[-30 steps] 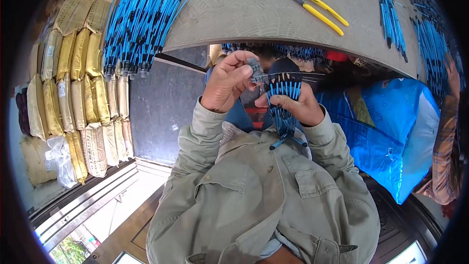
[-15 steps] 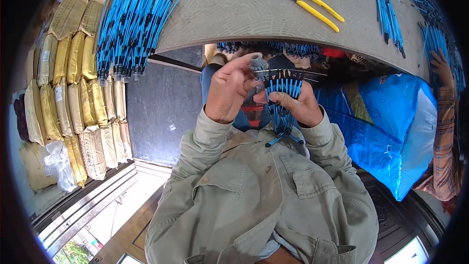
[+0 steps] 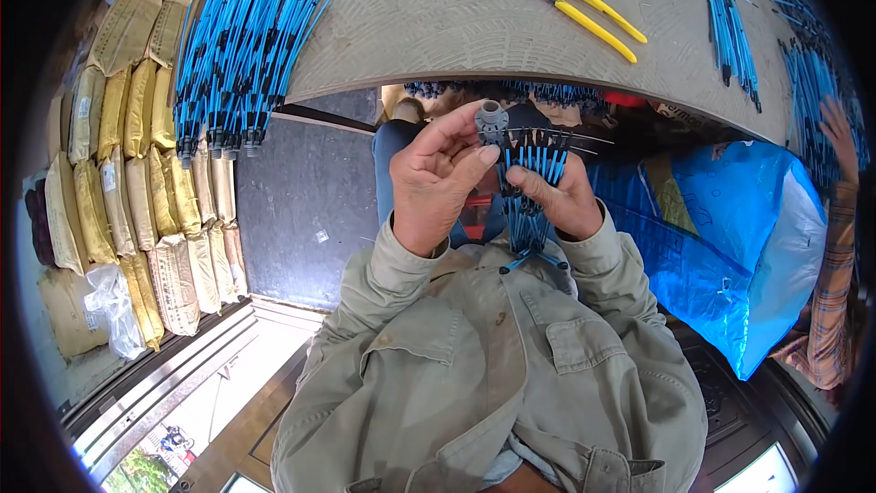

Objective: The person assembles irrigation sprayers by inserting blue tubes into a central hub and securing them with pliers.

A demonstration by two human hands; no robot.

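OK, 12 = straight out from the worker's chest. L hand (image 3: pixel 433 178): thumb & fingers pinched narrow on a grey fitting (image 3: pixel 492 125), round open end twd 12. R hand (image 3: pixel 568 194): closed round a bundle of blue rods (image 3: pixel 526 219) w/ black ends, thumb across the upper part.

Key relation: fitting sits at approx 10 from the bundle's upper tips, just beside; can't tell from here if they touch. R hand lies at approx 4 from the fitting, so L is nearer, having hold of it. Bundle's long axis runs 12 to 6; a couple of rods splay at the lower end, twd 4 & 8. Thin wires (image 3: pixel 589 138) lie crosswise at the tips, ends out twd 3; thru or past the tips, unclear.

Writing: print on the stacked sacks (image 3: pixel 141 110) at 9, too small to read. Marks on the blue bag (image 3: pixel 776 210) at 3-4, illegible. Yellow-handled pliers (image 3: pixel 598 27) on the table (image 3: pixel 411 27) at 1: no lettering I can make out.
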